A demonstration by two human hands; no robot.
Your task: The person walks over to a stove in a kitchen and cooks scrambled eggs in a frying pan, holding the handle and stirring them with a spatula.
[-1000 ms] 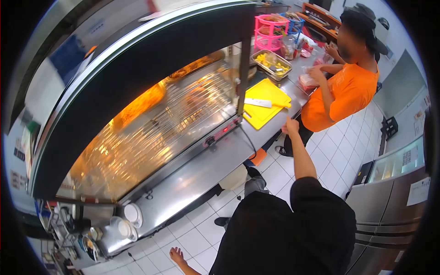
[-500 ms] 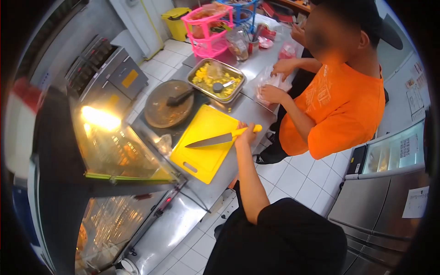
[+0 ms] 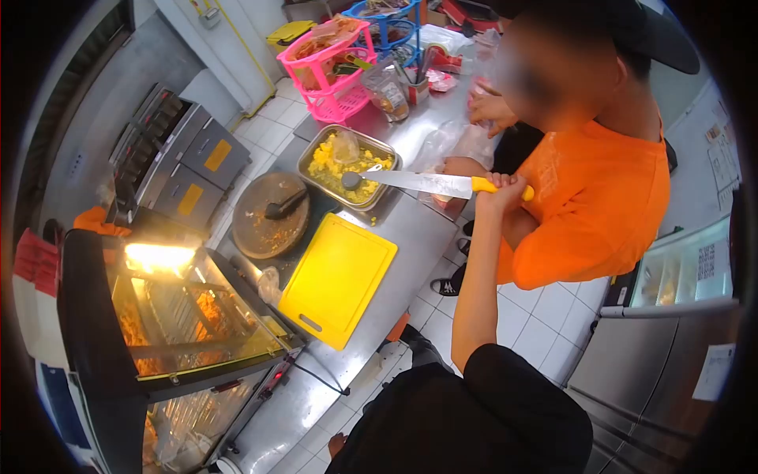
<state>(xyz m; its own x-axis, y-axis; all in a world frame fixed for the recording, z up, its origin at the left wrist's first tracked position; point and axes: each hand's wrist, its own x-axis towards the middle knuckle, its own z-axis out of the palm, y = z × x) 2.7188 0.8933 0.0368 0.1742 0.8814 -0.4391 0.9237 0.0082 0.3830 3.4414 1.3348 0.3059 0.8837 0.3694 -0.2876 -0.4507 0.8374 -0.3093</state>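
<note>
Now your right hand (image 3: 505,192) grips the knife (image 3: 438,184) near the person in orange (image 3: 588,209), I cannot tell if your left hand (image 3: 337,445) holds anything, and this holding step seems to call for slow, careful moving next.

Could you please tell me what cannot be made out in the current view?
Left hand: head view, mostly hidden behind the black shirt; its grip is unclear.
Yellow knife handle: head view, middle covered by the right hand.
White notice at the right: head view, writing too small to read.
Warming cabinet: head view, cut off by the bottom edge.
</note>
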